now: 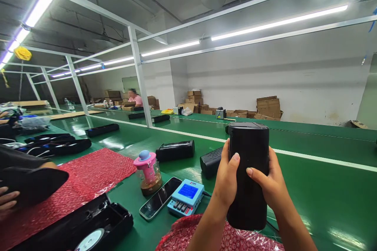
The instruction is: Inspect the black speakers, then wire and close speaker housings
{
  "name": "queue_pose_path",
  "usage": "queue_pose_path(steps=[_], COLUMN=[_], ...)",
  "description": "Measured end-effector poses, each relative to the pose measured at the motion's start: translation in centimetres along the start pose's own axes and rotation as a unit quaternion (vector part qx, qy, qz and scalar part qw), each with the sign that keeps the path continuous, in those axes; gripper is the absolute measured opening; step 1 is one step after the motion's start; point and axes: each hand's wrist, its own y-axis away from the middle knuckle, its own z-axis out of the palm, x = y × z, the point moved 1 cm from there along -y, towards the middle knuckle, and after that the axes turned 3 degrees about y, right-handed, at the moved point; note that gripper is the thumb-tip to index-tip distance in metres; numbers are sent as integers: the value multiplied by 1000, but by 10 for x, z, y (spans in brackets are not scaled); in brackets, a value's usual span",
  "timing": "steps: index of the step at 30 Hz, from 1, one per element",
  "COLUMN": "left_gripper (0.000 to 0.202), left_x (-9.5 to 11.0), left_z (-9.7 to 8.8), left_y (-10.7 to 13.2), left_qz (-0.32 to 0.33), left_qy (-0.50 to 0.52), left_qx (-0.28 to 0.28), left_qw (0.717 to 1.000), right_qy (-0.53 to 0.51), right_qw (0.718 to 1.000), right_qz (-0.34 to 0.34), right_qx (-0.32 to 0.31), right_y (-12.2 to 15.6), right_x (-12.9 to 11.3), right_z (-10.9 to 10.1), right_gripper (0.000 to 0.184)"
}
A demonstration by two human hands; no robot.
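Observation:
Upright in front of me is a black speaker housing (247,208), its smooth side facing me. My left hand (227,176) wraps round its left edge, thumb on the front. On the opposite edge my right hand (272,182) grips it, with that thumb also pressed on the front. Just left of my forearms lies a light blue tester (186,198) with a lit screen and several buttons. Red bubble wrap (179,235) is under my wrists. Partly hidden behind my left hand is a black speaker with a patterned surface (210,162).
A phone (160,198) and a pink-lidded jar (149,174) stand beside the tester. Another black housing (175,151) lies on the green belt (324,196). An open black shell (118,219) is lower left, near a co-worker's hand (8,200). A person (135,99) sits far back.

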Motion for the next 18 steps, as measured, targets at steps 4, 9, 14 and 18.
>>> queue_pose_path(steps=[4,9,14,18], left_gripper=[59,61,62,62], left_x=[-1,-1,0,0], left_z=[-1,-1,-1,-2], left_y=[0,0,0,0], left_qz=[4,4,0,-6], left_qy=[-3,-5,-9,-8], left_qx=[2,8,5,4], left_qw=[1000,1000,1000,1000], right_qy=[7,3,2,6], right_qw=[1000,1000,1000,1000], right_qz=[-8,-2,1,-1], right_qx=[4,5,7,6], right_y=[0,1,-1,0], right_x=[-1,-1,-1,-2], right_z=[-1,0,1,1], right_gripper=[74,77,77,77])
